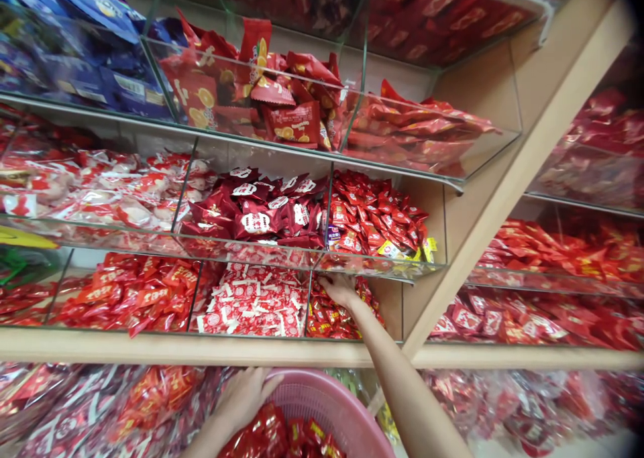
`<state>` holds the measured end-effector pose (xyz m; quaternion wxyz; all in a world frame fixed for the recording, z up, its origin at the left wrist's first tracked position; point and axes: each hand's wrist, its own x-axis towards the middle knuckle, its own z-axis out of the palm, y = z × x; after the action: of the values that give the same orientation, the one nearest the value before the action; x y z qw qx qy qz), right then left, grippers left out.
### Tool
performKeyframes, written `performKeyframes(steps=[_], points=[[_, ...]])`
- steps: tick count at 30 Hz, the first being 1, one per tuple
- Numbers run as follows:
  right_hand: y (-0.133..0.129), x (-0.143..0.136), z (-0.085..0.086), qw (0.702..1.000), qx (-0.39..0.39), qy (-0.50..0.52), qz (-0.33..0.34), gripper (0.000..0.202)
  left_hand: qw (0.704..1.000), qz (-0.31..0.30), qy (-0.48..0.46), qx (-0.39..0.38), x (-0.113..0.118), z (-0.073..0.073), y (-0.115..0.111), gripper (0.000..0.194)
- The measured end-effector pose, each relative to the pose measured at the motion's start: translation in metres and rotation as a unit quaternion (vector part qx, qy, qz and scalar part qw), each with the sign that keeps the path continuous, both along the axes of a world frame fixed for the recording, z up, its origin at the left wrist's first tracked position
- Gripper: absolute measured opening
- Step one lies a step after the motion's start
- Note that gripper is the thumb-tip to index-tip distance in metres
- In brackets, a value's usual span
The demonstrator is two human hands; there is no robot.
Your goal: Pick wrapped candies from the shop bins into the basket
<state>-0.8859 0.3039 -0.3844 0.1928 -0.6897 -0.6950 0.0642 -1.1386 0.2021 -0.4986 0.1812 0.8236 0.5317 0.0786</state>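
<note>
My right hand reaches into a low shelf compartment, its fingers spread on small red and yellow wrapped candies. Nothing can be seen gripped in it. Below the wooden shelf edge, my left hand rests at the left rim of a pink plastic basket, fingers apart. Red packets lie inside the basket. Just left of my right hand, a compartment holds small white and pink candies.
Glass-fronted compartments hold maroon packets, red packets, orange-pictured packets and blue bags. A slanting wooden divider stands right of my right arm. Bagged goods lie below the wooden edge.
</note>
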Motion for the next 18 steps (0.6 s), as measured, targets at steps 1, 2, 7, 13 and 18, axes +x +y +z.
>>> performKeyframes(steps=[1,2,7,13,18], points=[[-0.001,0.000,-0.001,1.000,0.009,0.006,0.002,0.039,1.000,-0.001,-0.003,0.002,0.000,0.000,0.000,0.046],[-0.002,0.000,-0.002,1.000,0.018,0.011,0.005,0.037,1.000,-0.001,-0.005,0.004,-0.001,-0.001,-0.001,0.047],[-0.015,0.004,-0.005,0.998,0.047,0.027,0.040,0.032,1.000,0.005,-0.003,0.014,-0.002,-0.003,-0.001,0.050],[-0.035,0.011,-0.012,0.991,0.089,0.038,0.093,0.030,1.000,0.004,0.004,0.011,-0.002,-0.003,0.000,0.052],[-0.054,0.014,-0.012,0.986,0.100,0.033,0.129,0.032,1.000,0.006,0.006,-0.002,-0.001,0.004,-0.002,0.049]])
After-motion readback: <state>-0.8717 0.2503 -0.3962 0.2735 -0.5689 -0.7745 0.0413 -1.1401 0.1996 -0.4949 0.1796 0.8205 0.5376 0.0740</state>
